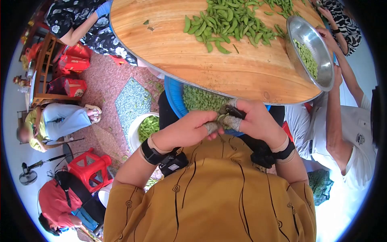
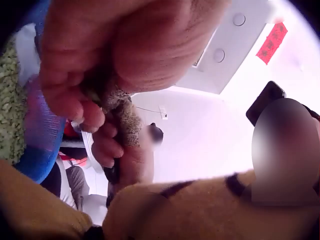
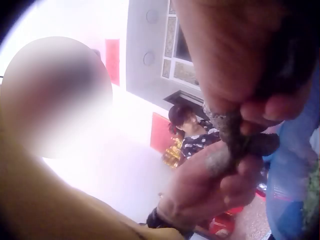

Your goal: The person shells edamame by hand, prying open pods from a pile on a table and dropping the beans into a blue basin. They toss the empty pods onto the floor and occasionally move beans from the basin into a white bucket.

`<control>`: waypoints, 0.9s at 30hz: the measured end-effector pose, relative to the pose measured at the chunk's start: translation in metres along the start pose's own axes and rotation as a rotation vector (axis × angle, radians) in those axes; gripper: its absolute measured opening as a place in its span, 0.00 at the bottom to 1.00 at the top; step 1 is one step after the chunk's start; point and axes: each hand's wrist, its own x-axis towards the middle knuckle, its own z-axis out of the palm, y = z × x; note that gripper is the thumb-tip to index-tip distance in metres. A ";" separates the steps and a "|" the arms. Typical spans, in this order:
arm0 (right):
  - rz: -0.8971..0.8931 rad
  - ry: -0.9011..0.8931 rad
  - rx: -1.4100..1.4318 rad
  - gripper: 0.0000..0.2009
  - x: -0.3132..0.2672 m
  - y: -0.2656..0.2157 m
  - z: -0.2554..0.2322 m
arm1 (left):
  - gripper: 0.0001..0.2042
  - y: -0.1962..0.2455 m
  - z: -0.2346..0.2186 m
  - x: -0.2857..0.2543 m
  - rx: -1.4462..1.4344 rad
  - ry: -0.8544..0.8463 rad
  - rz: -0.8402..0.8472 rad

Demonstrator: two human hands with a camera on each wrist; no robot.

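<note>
Both hands meet over a blue basin [image 1: 171, 96] that holds shelled green beans [image 1: 203, 98]. The left hand [image 1: 181, 128] pinches a small green pod [image 1: 221, 117] between thumb and fingers. Curled round a dark object [image 1: 234, 112] is the right hand [image 1: 261, 123], its thumb at the pod. Grey wrapping covers both thumbs and perhaps a finger. In the left wrist view the left hand [image 2: 135, 45] is above the right hand [image 2: 134, 162]. The right wrist view has the right hand [image 3: 230, 55] above the left hand [image 3: 215, 182]; the dark object's type is unclear.
A wooden tabletop [image 1: 169, 52] ahead bears a heap of pods [image 1: 229, 24] and a metal bowl [image 1: 322, 60] of beans. To the left stand a white bucket [image 1: 134, 127] of pods and a red stool [image 1: 90, 167]. Other people sit around.
</note>
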 end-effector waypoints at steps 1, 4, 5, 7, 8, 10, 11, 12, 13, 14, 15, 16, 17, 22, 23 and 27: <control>0.078 -0.031 0.017 0.13 0.001 -0.003 -0.001 | 0.11 -0.001 0.001 -0.002 0.001 0.000 -0.005; -0.024 -0.048 -0.323 0.12 0.003 -0.006 0.002 | 0.11 -0.003 0.005 -0.005 -0.074 0.025 -0.018; -0.023 -0.052 -0.318 0.12 0.002 -0.006 0.007 | 0.10 -0.003 0.004 -0.003 0.025 0.038 -0.026; -0.164 0.174 -0.648 0.11 0.001 -0.004 0.018 | 0.09 -0.002 0.006 -0.001 0.127 0.050 -0.035; -0.164 0.177 -0.646 0.11 0.000 -0.002 0.019 | 0.08 -0.001 0.008 0.000 0.011 0.124 -0.077; -0.122 0.273 -0.659 0.10 -0.002 0.000 0.018 | 0.08 0.000 0.010 -0.002 -0.103 0.201 -0.115; -0.124 0.274 -0.658 0.10 -0.005 -0.003 0.016 | 0.07 0.000 0.009 -0.006 -0.143 0.249 -0.112; -0.102 0.268 -0.665 0.10 -0.009 -0.009 0.013 | 0.06 0.000 0.008 -0.008 -0.181 0.297 -0.109; -0.077 0.262 -0.671 0.09 -0.011 -0.012 0.012 | 0.06 0.000 0.008 -0.009 -0.181 0.296 -0.111; -0.075 0.265 -0.670 0.09 -0.011 -0.011 0.013 | 0.06 0.001 0.007 -0.010 -0.172 0.315 -0.144; -0.077 0.244 -0.567 0.08 -0.011 -0.010 0.013 | 0.05 0.001 0.007 -0.010 -0.163 0.333 -0.175; -0.080 0.222 -0.464 0.07 -0.010 -0.010 0.013 | 0.05 0.000 0.007 -0.009 -0.163 0.330 -0.173; -0.079 0.225 -0.467 0.07 -0.009 -0.011 0.013 | 0.05 -0.002 0.006 -0.008 -0.127 0.334 -0.178; 0.388 0.008 0.437 0.05 -0.004 -0.001 0.012 | 0.05 -0.011 0.002 -0.004 -0.083 0.322 -0.123; 0.388 0.009 0.437 0.05 -0.003 -0.003 0.011 | 0.06 -0.012 -0.001 -0.004 -0.088 0.274 -0.089; 0.255 -0.006 0.507 0.06 -0.003 -0.013 0.013 | 0.10 -0.012 0.005 -0.007 -0.854 0.060 -0.043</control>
